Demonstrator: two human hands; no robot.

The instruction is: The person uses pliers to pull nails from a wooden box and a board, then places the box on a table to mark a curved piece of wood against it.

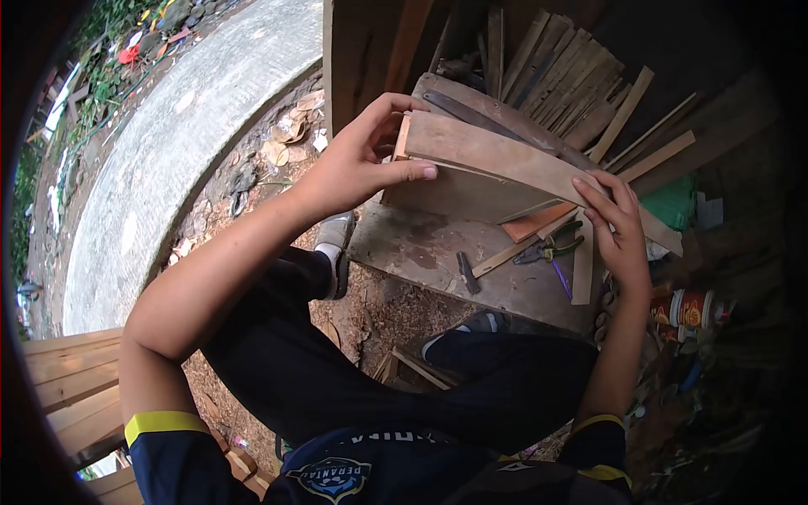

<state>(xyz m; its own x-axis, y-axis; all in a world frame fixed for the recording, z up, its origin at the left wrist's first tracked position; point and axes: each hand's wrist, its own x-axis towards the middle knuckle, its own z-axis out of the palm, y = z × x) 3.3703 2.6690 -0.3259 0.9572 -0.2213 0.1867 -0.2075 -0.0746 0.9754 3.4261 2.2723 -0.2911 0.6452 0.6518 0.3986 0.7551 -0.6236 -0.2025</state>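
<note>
A wooden box-like piece [488, 154], made of a narrow plank joined along a wider board, is held in front of me over a low bench [404, 244]. My left hand [379, 160] grips its left end, thumb along the front and fingers curled behind. At the right end, my right hand [616, 220] is closed on the plank, fingers over its face. Below lie a hammer [469, 273], pliers [549, 250] with black and green handles and a thin purple tool [561, 278]. A long dark flat metal tool [471, 113] lies behind the piece.
Thin wood strips [572, 80] are stacked at the back right. Loose slats [582, 269] lie by my right hand, with cans [692, 309] further right. Wood shavings [353, 324] cover the ground around my feet. A concrete path [143, 194] curves past on the left, above stacked planks [71, 379].
</note>
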